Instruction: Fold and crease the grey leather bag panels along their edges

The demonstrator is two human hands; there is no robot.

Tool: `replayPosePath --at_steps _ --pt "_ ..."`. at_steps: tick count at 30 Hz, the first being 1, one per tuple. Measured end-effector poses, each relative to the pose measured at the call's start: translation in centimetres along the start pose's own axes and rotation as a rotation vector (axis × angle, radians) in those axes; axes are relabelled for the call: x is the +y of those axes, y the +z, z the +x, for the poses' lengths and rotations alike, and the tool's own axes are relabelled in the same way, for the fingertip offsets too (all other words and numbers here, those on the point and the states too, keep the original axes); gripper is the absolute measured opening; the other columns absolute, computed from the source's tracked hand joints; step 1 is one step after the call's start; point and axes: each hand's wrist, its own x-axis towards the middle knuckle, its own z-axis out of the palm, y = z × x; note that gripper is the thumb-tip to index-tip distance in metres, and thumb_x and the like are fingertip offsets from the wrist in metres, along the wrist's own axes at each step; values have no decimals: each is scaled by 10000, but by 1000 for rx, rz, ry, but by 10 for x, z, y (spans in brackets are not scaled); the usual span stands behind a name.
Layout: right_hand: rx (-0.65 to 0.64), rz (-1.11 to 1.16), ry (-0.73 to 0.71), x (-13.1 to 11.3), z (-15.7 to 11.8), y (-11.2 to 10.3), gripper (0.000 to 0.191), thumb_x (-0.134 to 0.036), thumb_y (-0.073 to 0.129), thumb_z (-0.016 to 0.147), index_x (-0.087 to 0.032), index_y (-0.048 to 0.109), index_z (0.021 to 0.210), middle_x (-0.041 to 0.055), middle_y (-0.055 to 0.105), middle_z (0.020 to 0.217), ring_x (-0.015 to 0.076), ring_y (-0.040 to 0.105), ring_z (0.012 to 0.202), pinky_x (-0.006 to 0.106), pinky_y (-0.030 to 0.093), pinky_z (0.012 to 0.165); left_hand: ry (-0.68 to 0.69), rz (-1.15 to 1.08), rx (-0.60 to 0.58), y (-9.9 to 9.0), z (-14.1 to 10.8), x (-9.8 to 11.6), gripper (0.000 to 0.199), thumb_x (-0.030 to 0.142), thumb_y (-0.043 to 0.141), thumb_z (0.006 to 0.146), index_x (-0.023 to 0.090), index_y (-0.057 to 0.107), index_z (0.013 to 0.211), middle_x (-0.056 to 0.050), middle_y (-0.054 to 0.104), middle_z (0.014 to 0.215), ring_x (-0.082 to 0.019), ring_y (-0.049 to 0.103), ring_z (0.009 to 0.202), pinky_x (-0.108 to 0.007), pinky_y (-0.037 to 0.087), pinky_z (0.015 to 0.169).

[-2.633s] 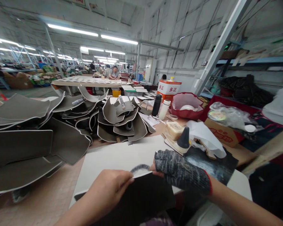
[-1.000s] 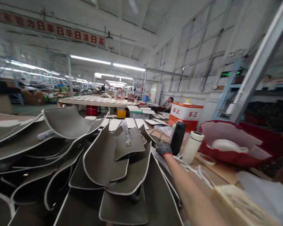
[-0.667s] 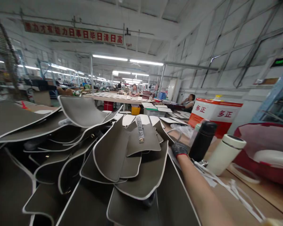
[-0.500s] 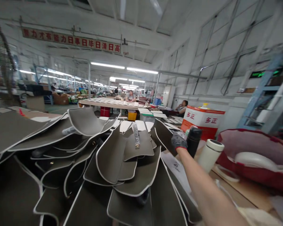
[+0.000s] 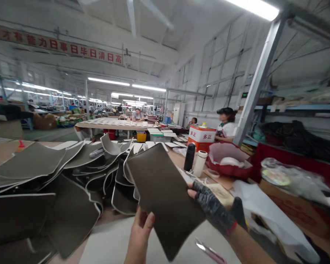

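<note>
Both my hands hold up a dark olive-grey leather panel (image 5: 163, 201), a rounded rectangle tilted above a white board (image 5: 118, 247). My left hand (image 5: 139, 234), bare, pinches its lower left edge. My right hand (image 5: 213, 207), in a grey knit fingerless glove with a red cuff, grips its right edge. To the left lies a heap of similar white-edged leather panels (image 5: 27, 167), apart from my hands. A pink-handled tool (image 5: 210, 252) lies on the white board below my right hand.
Beyond my right hand stand a black flask (image 5: 189, 157), a white flask (image 5: 200, 163) and a red bag (image 5: 228, 161). A white plastic sheet (image 5: 272, 216) lies at right. A co-worker (image 5: 227, 130) stands behind an orange-and-white bucket (image 5: 199, 135).
My right hand has come back from beside the black flask, across the heap. Both hands now hold a panel up over the white board, and the view has swung slightly left.
</note>
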Motion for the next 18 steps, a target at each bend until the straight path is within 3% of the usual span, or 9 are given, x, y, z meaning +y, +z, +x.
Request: replayPosePath --at_steps 3,6,12,18 --pt "-213 214 54 -8 -75 24 333 -434 546 791 -170 602 985 56 634 930 224 575 898 351 441 794 -265 -244 141 -10 -52 15 494 307 688 687 196 519 1137 -84 670 1037 -268 619 975 -403 501 853" --pt "-360 357 98 -12 -113 38 295 -415 490 841 -158 598 938 46 621 862 177 577 793 295 448 679 -429 -265 213 -26 -100 20 486 233 691 678 169 526 1131 -92 705 925 -288 658 878 -442 530 789" --pt "-298 560 173 -2 -136 68 266 -403 530 820 -162 544 710 -23 512 625 80 477 546 204 363 498 -543 -237 227 -55 -149 7 557 241 708 658 156 501 1168 -114 704 929 -299 663 860 -438 537 765" --pt "-398 709 314 0 -153 79 243 -378 597 728 -139 558 731 -3 551 627 104 524 549 209 401 477 -617 -161 177 -71 -161 -1 568 297 722 641 153 508 1147 -114 706 889 -311 667 826 -454 531 735"
